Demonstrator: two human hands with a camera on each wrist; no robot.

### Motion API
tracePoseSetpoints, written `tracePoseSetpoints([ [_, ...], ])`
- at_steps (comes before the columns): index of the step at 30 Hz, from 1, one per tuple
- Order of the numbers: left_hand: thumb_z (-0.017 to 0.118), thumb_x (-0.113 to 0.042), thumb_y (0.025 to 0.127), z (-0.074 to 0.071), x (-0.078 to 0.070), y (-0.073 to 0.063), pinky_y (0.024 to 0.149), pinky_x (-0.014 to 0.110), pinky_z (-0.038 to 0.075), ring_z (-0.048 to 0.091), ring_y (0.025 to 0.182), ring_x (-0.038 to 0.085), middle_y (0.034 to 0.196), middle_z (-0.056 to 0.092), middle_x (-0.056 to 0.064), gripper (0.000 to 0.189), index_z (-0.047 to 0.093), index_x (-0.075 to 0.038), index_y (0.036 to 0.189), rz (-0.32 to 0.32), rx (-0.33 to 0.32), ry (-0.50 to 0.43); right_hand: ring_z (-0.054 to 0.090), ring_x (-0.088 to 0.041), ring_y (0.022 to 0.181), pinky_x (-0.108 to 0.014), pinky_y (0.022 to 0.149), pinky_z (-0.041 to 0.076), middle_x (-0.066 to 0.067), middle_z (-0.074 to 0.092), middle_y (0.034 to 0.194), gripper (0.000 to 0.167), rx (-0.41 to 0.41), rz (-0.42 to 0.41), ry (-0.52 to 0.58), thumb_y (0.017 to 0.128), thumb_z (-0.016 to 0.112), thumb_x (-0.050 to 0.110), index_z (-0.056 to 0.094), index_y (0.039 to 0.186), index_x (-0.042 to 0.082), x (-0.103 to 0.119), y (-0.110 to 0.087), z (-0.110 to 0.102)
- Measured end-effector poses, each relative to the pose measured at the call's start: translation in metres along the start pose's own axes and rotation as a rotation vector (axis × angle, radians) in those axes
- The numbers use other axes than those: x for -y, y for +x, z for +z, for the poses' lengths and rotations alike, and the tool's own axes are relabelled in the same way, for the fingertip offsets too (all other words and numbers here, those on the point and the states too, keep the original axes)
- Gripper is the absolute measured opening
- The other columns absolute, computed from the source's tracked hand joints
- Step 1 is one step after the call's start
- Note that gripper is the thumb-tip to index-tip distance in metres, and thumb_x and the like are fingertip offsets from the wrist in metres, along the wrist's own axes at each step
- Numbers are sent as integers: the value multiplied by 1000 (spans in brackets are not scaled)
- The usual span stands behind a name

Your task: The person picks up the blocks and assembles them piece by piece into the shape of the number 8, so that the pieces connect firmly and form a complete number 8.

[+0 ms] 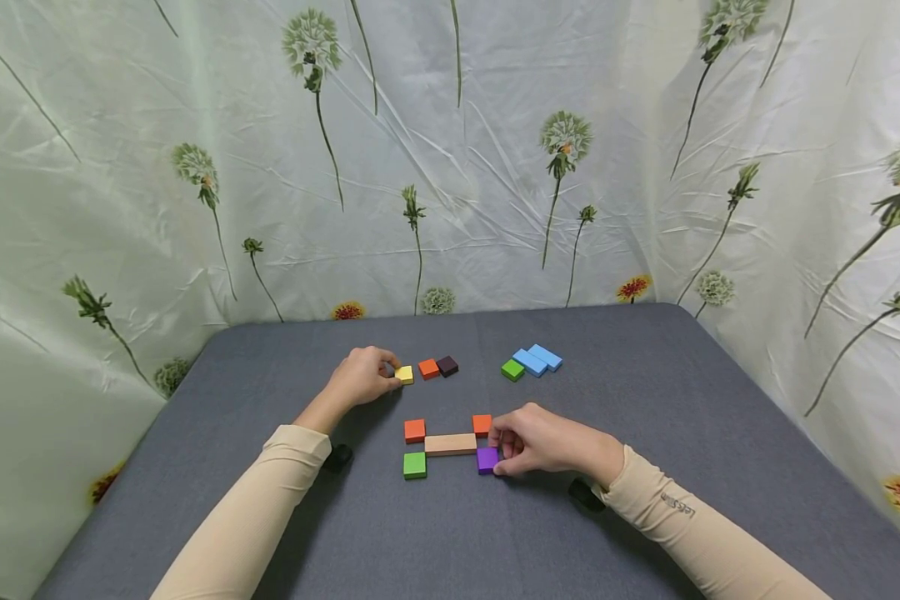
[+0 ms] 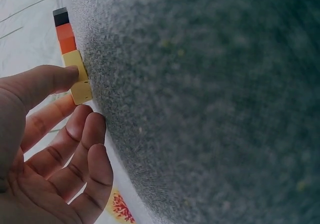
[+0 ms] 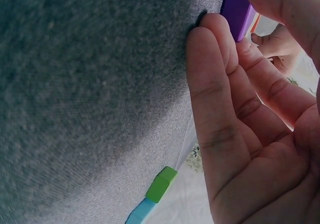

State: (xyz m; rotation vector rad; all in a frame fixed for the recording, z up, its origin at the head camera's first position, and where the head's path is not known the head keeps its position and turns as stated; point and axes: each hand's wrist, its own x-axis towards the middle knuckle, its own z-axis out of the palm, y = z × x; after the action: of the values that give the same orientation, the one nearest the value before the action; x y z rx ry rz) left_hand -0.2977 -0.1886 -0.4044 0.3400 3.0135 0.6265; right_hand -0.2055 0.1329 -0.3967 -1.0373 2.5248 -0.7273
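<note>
Over the back left of the table, my left hand [image 1: 363, 373] pinches a small yellow block [image 1: 404, 375] between thumb and index finger; the left wrist view shows the thumb on the yellow block [image 2: 75, 67]. An orange block [image 1: 428, 369] and a dark brown block [image 1: 447, 366] lie just right of it. Nearer the front, my right hand [image 1: 547, 440] pinches a purple block [image 1: 487, 460] at the right end of a long tan block [image 1: 451, 445]. Orange blocks [image 1: 415, 431] sit at both far corners of the tan block, and a green block [image 1: 415, 465] is at its near left corner.
Two light blue blocks [image 1: 546, 357] and another green block [image 1: 513, 370] lie together at the back right. A grey cloth covers the table [image 1: 450, 542]. Behind it hangs a pale curtain [image 1: 480, 167] with a flower print.
</note>
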Motion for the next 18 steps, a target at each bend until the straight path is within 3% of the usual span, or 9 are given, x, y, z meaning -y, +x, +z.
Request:
tracePoseSetpoints([
  [9, 85, -25, 94, 0, 0, -2, 62, 31, 44, 59, 73, 17, 85, 70, 3, 24, 82, -12, 114, 11, -3, -7, 54, 3, 68, -19, 64, 49, 10, 62, 77, 18, -17, -13, 4, 91, 86, 16, 70, 98, 12, -3, -1, 2],
  [18, 87, -29, 91, 0, 2, -7, 65, 32, 47, 62, 77, 17, 88, 72, 3, 23, 82, -13, 107, 20, -19, -10, 54, 2, 69, -19, 64, 49, 10, 62, 77, 18, -19, -9, 6, 91, 86, 17, 70, 98, 12, -4, -1, 1],
])
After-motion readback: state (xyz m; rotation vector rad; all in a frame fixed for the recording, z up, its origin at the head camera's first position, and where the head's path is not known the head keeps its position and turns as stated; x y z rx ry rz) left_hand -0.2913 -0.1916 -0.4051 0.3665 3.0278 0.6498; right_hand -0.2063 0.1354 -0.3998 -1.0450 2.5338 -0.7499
